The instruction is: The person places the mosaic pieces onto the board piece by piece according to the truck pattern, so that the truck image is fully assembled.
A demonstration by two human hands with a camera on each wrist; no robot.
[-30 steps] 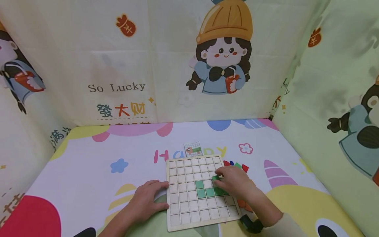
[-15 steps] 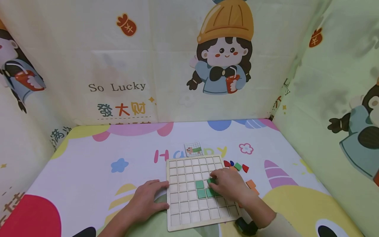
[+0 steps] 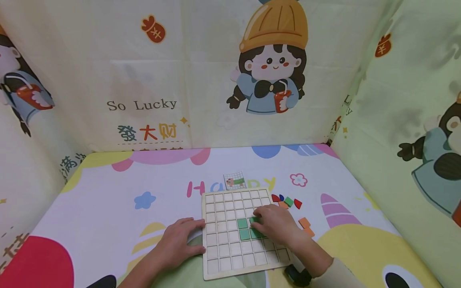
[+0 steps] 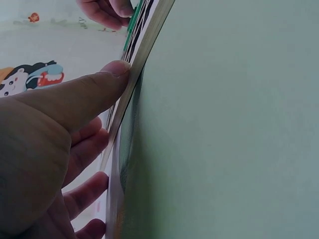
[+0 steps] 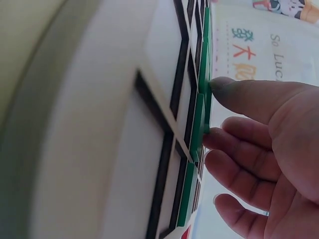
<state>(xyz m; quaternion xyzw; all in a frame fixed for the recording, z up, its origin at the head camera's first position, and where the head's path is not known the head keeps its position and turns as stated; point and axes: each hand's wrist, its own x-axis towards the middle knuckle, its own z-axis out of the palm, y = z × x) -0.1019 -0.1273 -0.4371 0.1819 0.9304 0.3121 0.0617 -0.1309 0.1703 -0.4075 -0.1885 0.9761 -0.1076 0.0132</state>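
Backdrop: pale cloth (image 3: 205, 80) hangs behind and at both sides of the table, printed with "So Lucky", Chinese characters and a cartoon figure in an orange hat (image 3: 273, 28).
Tabletop: a bright printed cover (image 3: 108, 200), mostly white, with a blue star, a red patch and "Happy" partly hidden in the middle.
Gridded board: the pale wooden board (image 3: 225, 252) lies near the person, slightly askew, its squares divided by thin raised strips.
Left hand: the person's left hand (image 3: 180, 242) rests at the board's left edge, thumb and fingers spread apart, the thumb touching the rim.
Right hand: reaching over the board from the right, the right hand (image 3: 276, 223) pinches a green tile (image 3: 253, 220) between thumb and forefinger; whether that tile sits fully in its square I cannot tell.
Seated tiles: more green tiles (image 3: 244, 234) lie in squares just left of and below the pinched one; the hand covers part of this patch.
Picture card: a small card (image 3: 235, 181) with a gridded picture lies just past the board's far edge.
Loose pieces: right of the board are red pieces (image 3: 297, 204), a blue piece (image 3: 281, 197), a green piece (image 3: 289, 201) and orange pieces (image 3: 304, 223).
Sleeve: a light cuff (image 3: 335, 276) covers the right forearm, with a black object (image 3: 297, 276) beside the wrist.
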